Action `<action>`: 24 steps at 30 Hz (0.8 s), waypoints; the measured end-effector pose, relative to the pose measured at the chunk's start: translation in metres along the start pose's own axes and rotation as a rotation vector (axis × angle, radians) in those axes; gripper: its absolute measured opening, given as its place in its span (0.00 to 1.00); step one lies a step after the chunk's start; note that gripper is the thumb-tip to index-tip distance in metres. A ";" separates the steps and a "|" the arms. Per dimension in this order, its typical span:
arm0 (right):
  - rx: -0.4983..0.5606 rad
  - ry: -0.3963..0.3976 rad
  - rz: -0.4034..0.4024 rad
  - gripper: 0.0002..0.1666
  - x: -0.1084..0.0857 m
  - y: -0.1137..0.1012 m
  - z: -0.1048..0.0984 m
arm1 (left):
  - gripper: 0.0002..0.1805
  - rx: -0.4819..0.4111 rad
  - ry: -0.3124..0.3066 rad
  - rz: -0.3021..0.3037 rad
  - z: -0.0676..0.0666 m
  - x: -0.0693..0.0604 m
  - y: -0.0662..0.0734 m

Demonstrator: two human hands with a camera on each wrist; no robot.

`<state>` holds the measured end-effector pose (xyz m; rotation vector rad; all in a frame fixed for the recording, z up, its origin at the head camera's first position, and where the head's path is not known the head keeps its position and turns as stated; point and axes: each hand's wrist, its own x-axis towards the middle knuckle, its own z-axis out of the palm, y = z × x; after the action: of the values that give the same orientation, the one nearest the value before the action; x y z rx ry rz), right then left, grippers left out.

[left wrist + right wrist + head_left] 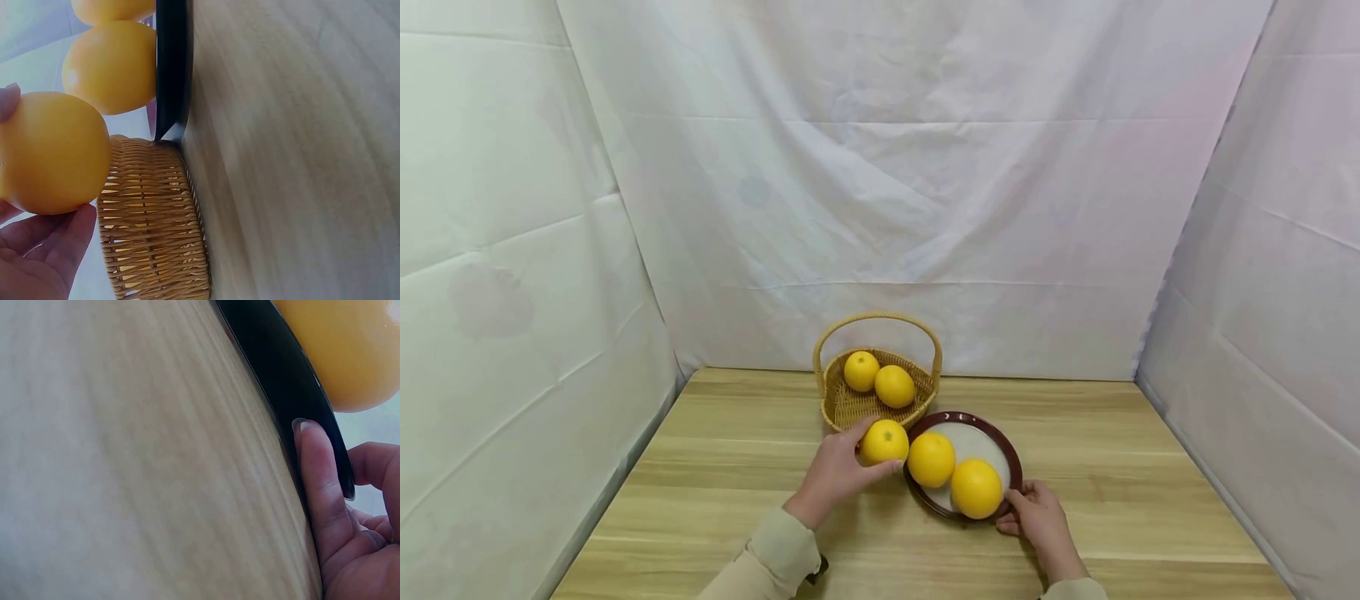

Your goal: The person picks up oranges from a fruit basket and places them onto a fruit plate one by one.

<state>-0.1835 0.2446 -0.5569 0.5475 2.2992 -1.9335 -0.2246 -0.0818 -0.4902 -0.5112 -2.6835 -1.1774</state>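
My left hand (835, 471) holds a yellow-orange orange (883, 442), thumb on the near side and fingers behind, between basket and plate. In the left wrist view this orange (53, 153) is off the table. Two more oranges, one nearer the left hand (932, 460) and one nearer the right (977, 489), sit on a round plate (976, 437) with a dark red rim and pale middle. My right hand (1039, 523) pinches the plate's near right rim; the right wrist view shows a finger along the rim's dark outer side (281, 369).
A wicker basket (853, 408) with a tall arched handle (880, 316) stands behind the left hand, holding two oranges, a left one (861, 371) and a right one (895, 387). White cloth (880, 183) hangs behind and at both sides of the wooden table (737, 467).
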 end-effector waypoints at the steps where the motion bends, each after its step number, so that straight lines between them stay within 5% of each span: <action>1: 0.001 0.000 0.000 0.20 0.000 0.000 0.000 | 0.44 0.001 -0.003 -0.003 0.001 -0.001 0.000; 24: 0.014 0.008 0.003 0.17 0.000 -0.002 0.002 | 0.49 -0.026 -0.064 0.012 0.013 -0.013 -0.002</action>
<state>-0.1848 0.2429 -0.5555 0.5609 2.2900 -1.9512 -0.2133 -0.0767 -0.5035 -0.5777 -2.7183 -1.2139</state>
